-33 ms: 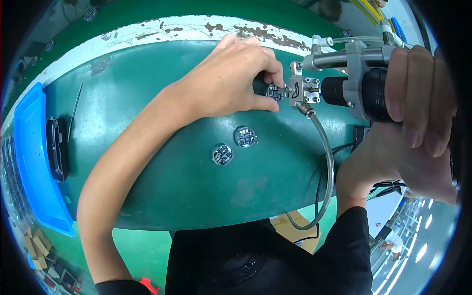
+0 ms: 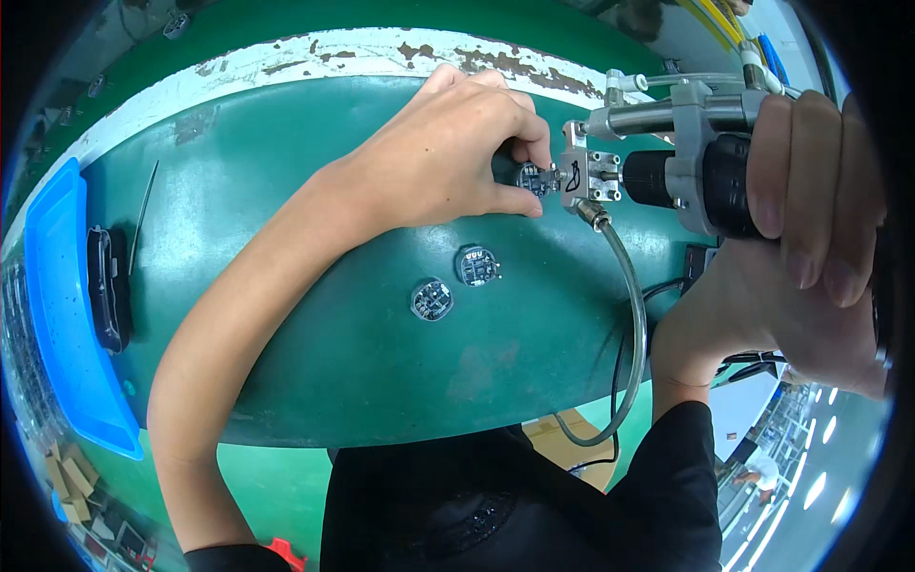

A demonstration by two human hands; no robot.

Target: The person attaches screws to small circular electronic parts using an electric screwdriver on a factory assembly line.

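Note:
Far on the mat, my left hand (image 2: pixel 457 153) pinches a small round circuit module (image 2: pixel 530 178) between thumb and fingers; part of it is hidden. My right hand (image 2: pixel 801 238) is wrapped round a black powered driver (image 2: pixel 727 186) held sideways. Its metal nose block (image 2: pixel 578 176), with a clear hose (image 2: pixel 634 276) attached, meets the module's right edge. Exactly what the tip touches is too small to tell. Nearer me lie two more round circuit modules, one on the right (image 2: pixel 477 266) and one on the left (image 2: pixel 432 299), their boards facing up.
A green mat (image 2: pixel 353 381) covers the bench, with a worn white edge (image 2: pixel 315 59) behind. At left stand a blue tray (image 2: pixel 57 315), a black case (image 2: pixel 110 286) and a thin rod (image 2: pixel 145 214). Black cables (image 2: pixel 667 286) run by my right wrist.

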